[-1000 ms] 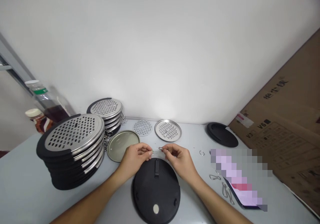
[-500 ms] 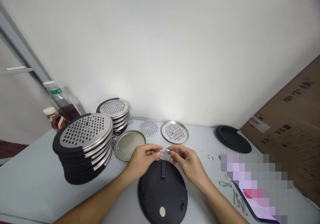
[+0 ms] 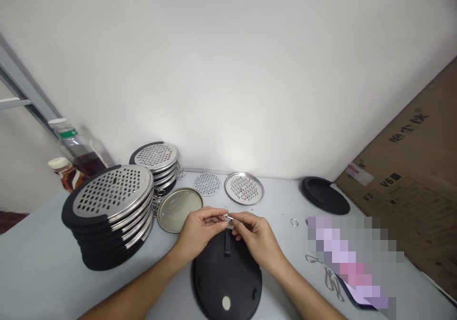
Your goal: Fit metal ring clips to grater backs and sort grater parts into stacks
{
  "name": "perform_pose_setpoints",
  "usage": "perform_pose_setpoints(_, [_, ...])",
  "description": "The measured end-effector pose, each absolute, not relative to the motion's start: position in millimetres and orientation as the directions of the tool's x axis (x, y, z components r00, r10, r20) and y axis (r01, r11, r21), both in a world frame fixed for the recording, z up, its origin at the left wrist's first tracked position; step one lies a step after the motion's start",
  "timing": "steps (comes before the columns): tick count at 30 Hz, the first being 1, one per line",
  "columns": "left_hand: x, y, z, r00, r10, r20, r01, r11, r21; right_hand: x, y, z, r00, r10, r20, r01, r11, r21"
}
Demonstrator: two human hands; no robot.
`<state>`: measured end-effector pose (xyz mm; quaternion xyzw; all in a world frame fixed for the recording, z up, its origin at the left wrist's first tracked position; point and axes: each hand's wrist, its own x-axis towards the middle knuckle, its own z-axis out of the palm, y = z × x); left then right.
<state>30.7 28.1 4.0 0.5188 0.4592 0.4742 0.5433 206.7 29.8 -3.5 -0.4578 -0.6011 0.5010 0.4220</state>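
Observation:
Thumb and fingers of my left hand [image 3: 198,232] pinch a small wire ring [image 3: 224,218]. My right hand [image 3: 255,236] pinches a small metal clip [image 3: 230,217], mostly covered by the fingertips. Ring and clip meet between the two hands; whether they are linked cannot be made out. Under the hands lies a round black cover [image 3: 228,282] with a short strap [image 3: 227,244] at its far edge and a pale oval spot near the front. Just beyond my left hand is a round greenish metal lid [image 3: 178,208].
Left stand two stacks of perforated metal discs with black edges, one near [image 3: 112,191], one farther [image 3: 157,157]. Grater plates [image 3: 244,188] lie by the wall. To the right are a loose ring [image 3: 294,222], wire clips [image 3: 332,282], a phone [image 3: 360,298], a black cover [image 3: 324,196] and a cardboard box [image 3: 403,182].
My hands have come together, bringing the clip against the ring, which were slightly apart before. The whole view has shifted a little, so things on the table appear farther left.

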Motion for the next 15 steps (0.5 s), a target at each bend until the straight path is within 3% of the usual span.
perform_pose_setpoints(6, [33,29,2,0.130,0.989,0.066,0.026,-0.070,0.997,206,27,0,-0.226,0.966,0.123,0.124,0.154,-0.980])
perform_pose_setpoints(15, [28,29,6,0.154,0.985,-0.073,0.011,0.073,0.997,210,32,-13,-0.114,0.993,0.020,0.158,0.038,-0.987])
